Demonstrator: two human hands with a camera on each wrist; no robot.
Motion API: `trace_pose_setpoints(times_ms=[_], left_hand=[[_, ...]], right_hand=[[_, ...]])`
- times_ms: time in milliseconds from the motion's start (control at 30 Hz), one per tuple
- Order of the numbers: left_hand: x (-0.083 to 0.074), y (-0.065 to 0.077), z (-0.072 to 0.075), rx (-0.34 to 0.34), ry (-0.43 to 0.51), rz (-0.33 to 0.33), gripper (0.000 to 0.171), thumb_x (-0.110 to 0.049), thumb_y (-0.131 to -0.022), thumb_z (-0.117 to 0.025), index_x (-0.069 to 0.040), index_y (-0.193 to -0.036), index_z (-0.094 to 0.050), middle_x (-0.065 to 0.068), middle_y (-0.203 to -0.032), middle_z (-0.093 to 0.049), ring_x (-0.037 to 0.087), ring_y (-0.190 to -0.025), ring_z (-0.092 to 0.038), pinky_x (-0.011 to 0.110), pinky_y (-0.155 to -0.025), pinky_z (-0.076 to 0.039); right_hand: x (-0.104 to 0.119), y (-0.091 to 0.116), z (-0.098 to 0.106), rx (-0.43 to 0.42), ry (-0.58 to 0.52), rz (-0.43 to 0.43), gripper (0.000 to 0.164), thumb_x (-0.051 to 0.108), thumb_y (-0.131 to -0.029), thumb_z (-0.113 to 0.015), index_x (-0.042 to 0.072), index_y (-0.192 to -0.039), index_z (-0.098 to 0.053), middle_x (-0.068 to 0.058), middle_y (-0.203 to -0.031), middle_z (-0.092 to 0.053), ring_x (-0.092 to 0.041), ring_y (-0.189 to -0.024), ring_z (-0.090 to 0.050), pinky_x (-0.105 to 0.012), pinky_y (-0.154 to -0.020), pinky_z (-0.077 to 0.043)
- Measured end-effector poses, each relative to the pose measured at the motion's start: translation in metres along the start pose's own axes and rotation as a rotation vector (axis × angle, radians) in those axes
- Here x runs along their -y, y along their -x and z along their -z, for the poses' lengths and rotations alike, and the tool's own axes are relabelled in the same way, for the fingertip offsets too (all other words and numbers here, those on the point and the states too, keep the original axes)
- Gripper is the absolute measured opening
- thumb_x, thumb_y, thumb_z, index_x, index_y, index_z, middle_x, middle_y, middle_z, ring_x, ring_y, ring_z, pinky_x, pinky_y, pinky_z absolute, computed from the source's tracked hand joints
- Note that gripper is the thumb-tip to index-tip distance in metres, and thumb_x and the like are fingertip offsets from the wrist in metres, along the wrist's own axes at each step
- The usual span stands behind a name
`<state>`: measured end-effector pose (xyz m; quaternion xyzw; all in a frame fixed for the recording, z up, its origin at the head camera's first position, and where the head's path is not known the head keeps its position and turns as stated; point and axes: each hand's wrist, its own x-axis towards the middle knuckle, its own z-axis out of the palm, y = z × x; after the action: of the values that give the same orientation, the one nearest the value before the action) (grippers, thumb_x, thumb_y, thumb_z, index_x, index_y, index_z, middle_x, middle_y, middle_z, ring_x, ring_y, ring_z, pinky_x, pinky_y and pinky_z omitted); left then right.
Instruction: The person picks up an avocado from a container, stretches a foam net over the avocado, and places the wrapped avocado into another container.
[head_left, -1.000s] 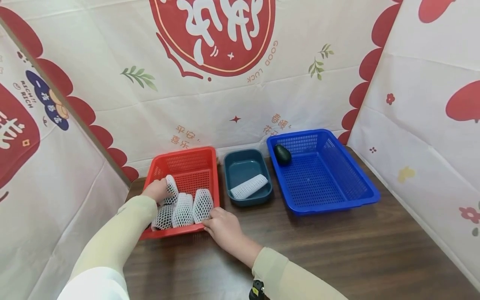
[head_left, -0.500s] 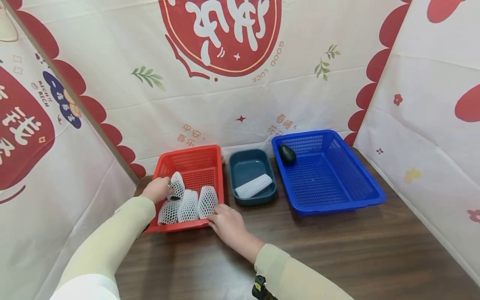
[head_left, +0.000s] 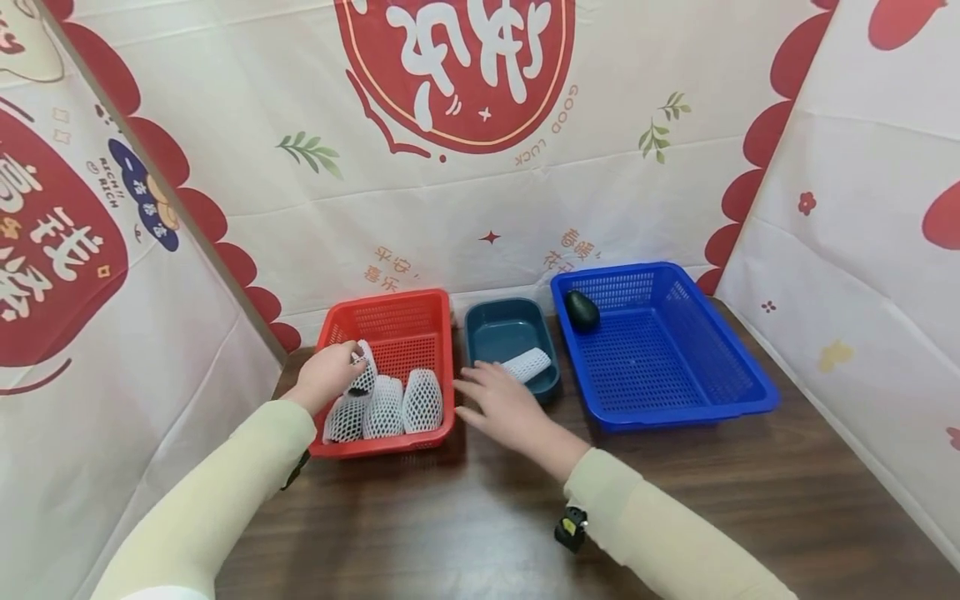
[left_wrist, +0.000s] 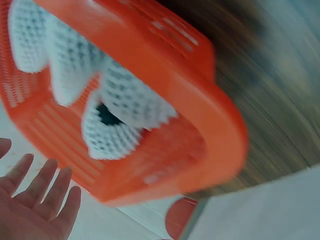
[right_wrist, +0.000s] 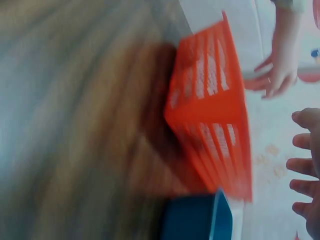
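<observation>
My left hand (head_left: 327,377) hovers over the left side of the red basket (head_left: 450,423), near a foam-netted fruit (head_left: 365,372) whose dark end shows. In the left wrist view its fingers (left_wrist: 52,192) are spread and hold nothing. Several white foam net sleeves (head_left: 384,408) with dark fruit inside lie along the basket's front. My right hand (head_left: 504,407) is in the air between the red basket and the teal bin (head_left: 472,321), fingers straight, holding nothing. Behind it, a flat white foam net (head_left: 528,365) lies in the bin, partly hidden by the hand.
The blue basket (head_left: 667,412) stands on the right, with an avocado (head_left: 582,311) in its back left corner. All the containers stand on a brown wooden table (head_left: 480,525). Printed cloth walls (head_left: 450,200) rise behind and at both sides.
My right hand has let go of the red basket's front rim and moved right toward the teal bin. My left hand has shifted slightly over the netted fruit. The head view has turned slightly left.
</observation>
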<state>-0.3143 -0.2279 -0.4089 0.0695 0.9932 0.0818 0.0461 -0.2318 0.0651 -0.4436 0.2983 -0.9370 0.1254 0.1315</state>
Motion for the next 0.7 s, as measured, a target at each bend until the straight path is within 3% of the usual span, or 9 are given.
trace_pose_setpoints(times_ms=[133, 333, 467, 700], left_hand=[[-0.019, 0.009, 0.001, -0.045, 0.070, -0.008, 0.029, -0.032, -0.087, -0.055, -0.010, -0.106, -0.055, 0.007, -0.091, -0.061, 0.021, -0.078, -0.057, 0.042, -0.071, -0.049], [-0.044, 0.021, 0.001, -0.096, 0.164, -0.060, 0.031, -0.032, -0.087, -0.055, -0.011, -0.110, -0.057, 0.007, -0.104, -0.060, 0.022, -0.093, -0.056, 0.042, -0.077, -0.048], [-0.063, 0.026, 0.001, -0.129, 0.231, -0.087, 0.031, -0.033, -0.086, -0.057, -0.014, -0.111, -0.057, 0.005, -0.106, -0.060, 0.019, -0.092, -0.056, 0.041, -0.078, -0.048], [-0.104, 0.030, -0.008, -0.173, 0.257, -0.152, 0.035, -0.036, -0.082, -0.062, -0.020, -0.113, -0.057, -0.001, -0.108, -0.060, 0.014, -0.096, -0.055, 0.037, -0.082, -0.047]], right_hand=[[-0.030, 0.003, 0.012, -0.009, 0.016, -0.071, 0.048, 0.046, -0.085, -0.054, 0.018, -0.125, -0.054, -0.005, -0.129, -0.048, -0.026, -0.124, -0.035, -0.044, -0.104, -0.020], [-0.066, 0.009, 0.030, -0.026, 0.041, -0.113, 0.053, 0.048, -0.083, -0.056, 0.014, -0.125, -0.053, -0.010, -0.128, -0.049, -0.031, -0.123, -0.035, -0.049, -0.102, -0.020], [-0.086, 0.012, 0.041, 0.039, 0.051, -0.183, 0.058, 0.052, -0.084, -0.051, 0.012, -0.127, -0.051, -0.012, -0.130, -0.046, -0.033, -0.125, -0.032, -0.051, -0.102, -0.020], [-0.118, 0.015, 0.049, 0.124, 0.059, -0.292, 0.065, 0.056, -0.084, -0.047, 0.011, -0.132, -0.045, -0.014, -0.134, -0.041, -0.036, -0.126, -0.028, -0.053, -0.101, -0.018]])
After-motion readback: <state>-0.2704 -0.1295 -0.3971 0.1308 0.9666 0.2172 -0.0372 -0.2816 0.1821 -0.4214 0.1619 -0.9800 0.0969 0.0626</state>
